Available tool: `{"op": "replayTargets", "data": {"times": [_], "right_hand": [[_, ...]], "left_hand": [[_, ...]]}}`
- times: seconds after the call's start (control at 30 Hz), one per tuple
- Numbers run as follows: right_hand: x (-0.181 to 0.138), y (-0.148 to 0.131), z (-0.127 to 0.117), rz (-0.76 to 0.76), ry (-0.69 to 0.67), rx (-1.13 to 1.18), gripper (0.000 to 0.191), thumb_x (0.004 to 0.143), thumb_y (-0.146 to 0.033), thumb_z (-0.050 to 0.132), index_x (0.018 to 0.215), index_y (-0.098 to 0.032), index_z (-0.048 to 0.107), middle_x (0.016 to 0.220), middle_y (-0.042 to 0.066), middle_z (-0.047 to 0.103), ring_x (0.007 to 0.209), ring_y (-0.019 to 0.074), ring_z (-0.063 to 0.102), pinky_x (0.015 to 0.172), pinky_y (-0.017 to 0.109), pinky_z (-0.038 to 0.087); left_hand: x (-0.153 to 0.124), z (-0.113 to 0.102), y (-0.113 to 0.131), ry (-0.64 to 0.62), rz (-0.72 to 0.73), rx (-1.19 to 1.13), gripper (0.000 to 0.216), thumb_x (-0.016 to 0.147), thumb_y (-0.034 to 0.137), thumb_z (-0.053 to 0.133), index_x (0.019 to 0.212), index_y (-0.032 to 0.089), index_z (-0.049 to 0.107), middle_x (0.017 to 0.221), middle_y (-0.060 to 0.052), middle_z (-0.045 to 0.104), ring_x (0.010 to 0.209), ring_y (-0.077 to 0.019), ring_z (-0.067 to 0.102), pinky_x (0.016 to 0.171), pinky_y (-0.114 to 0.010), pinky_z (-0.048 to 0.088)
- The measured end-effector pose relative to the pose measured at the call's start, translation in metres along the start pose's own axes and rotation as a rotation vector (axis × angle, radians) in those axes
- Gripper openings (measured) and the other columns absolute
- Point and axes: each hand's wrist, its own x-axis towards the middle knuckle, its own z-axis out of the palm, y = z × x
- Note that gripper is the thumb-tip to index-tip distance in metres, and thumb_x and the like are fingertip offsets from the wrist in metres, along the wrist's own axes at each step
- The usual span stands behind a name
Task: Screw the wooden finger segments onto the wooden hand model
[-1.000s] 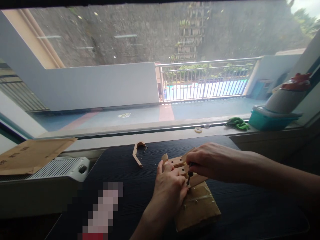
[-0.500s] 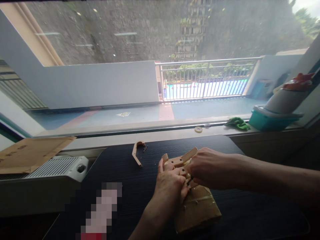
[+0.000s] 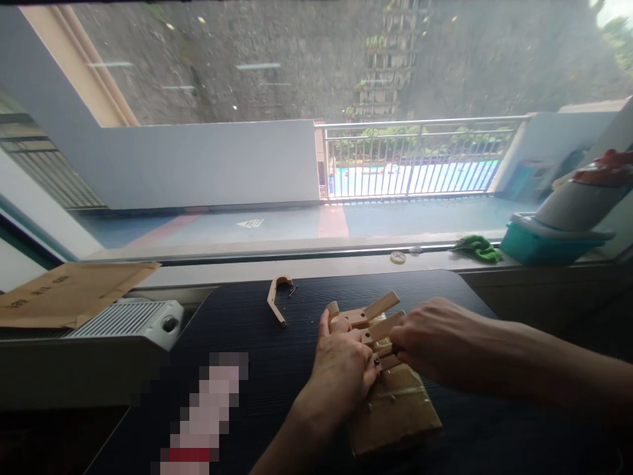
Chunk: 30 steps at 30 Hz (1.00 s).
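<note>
My left hand [image 3: 341,359] presses a set of light wooden hooks [image 3: 353,318] with dark screw holes down against a brown taped cardboard box [image 3: 395,412], its fingers wrapped over their left ends. My right hand [image 3: 428,340] is closed at the right side of the same pieces, around a thin dark tool [image 3: 394,349] that shows only in part. A dark screw head [image 3: 376,361] sits in the nearest wooden piece. One bent wooden hook [image 3: 275,301] lies loose on the table, with small screws [image 3: 293,290] beside it.
The black table [image 3: 247,389] stands against a window sill with a roll of tape [image 3: 398,257], a green cloth [image 3: 477,249] and a teal box [image 3: 548,241]. On the left, a cardboard sheet [image 3: 74,290] lies over a white radiator [image 3: 133,323]. A blurred pinkish patch covers the lower left.
My right hand has moved slightly right and away from the nearest wooden piece, uncovering its screw head and more of the hooks. My left hand keeps its hold. The view has shifted slightly.
</note>
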Motion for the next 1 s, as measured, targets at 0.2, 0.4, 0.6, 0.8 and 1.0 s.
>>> {"op": "replayTargets", "data": {"times": [0.2, 0.4, 0.6, 0.8, 1.0], "right_hand": [[-0.036, -0.006, 0.062, 0.218, 0.186, 0.027, 0.026, 0.079, -0.007, 0.045, 0.094, -0.021, 0.06, 0.074, 0.001, 0.067, 0.063, 0.0173, 0.063, 0.05, 0.028, 0.029], [-0.034, -0.022, 0.126, 0.157, 0.38, -0.111, 0.062, 0.07, -0.001, 0.041, 0.132, -0.01, 0.041, 0.07, 0.003, 0.064, 0.055, 0.0164, 0.06, 0.05, 0.028, 0.036], [-0.032, -0.017, 0.144, 0.065, 0.452, -0.038, 0.057, 0.075, -0.006, 0.038, 0.132, -0.005, 0.039, 0.074, 0.006, 0.066, 0.058, 0.0172, 0.061, 0.052, 0.029, 0.041], [-0.029, -0.015, 0.163, 0.043, 0.481, -0.022, 0.068, 0.072, -0.007, 0.038, 0.139, -0.005, 0.025, 0.073, 0.006, 0.065, 0.054, 0.0186, 0.059, 0.049, 0.031, 0.041], [-0.029, -0.021, 0.162, 0.041, 0.484, -0.041, 0.065, 0.072, -0.005, 0.039, 0.136, -0.001, 0.027, 0.072, 0.006, 0.064, 0.055, 0.0183, 0.059, 0.051, 0.031, 0.041]], "left_hand": [[-0.001, -0.002, 0.0, 0.021, 0.028, -0.036, 0.014, 0.08, 0.029, 0.059, 0.08, 0.023, 0.071, 0.094, -0.001, 0.07, 0.112, -0.0276, 0.048, 0.11, -0.057, 0.005], [-0.001, -0.002, 0.0, 0.005, 0.024, -0.027, 0.012, 0.079, 0.029, 0.061, 0.077, 0.023, 0.072, 0.097, -0.001, 0.07, 0.113, -0.0281, 0.047, 0.11, -0.057, 0.003], [-0.001, -0.002, -0.003, -0.011, 0.045, -0.074, 0.013, 0.08, 0.029, 0.061, 0.073, 0.025, 0.071, 0.096, 0.001, 0.07, 0.114, -0.0269, 0.046, 0.11, -0.058, -0.002], [0.001, 0.0, -0.004, -0.023, 0.033, -0.098, 0.017, 0.081, 0.029, 0.061, 0.067, 0.023, 0.069, 0.094, 0.002, 0.069, 0.11, -0.0257, 0.049, 0.109, -0.059, -0.005], [0.0, 0.0, -0.005, -0.014, 0.046, -0.088, 0.016, 0.082, 0.028, 0.059, 0.072, 0.024, 0.071, 0.097, 0.001, 0.069, 0.112, -0.0262, 0.047, 0.11, -0.057, -0.004]]}}
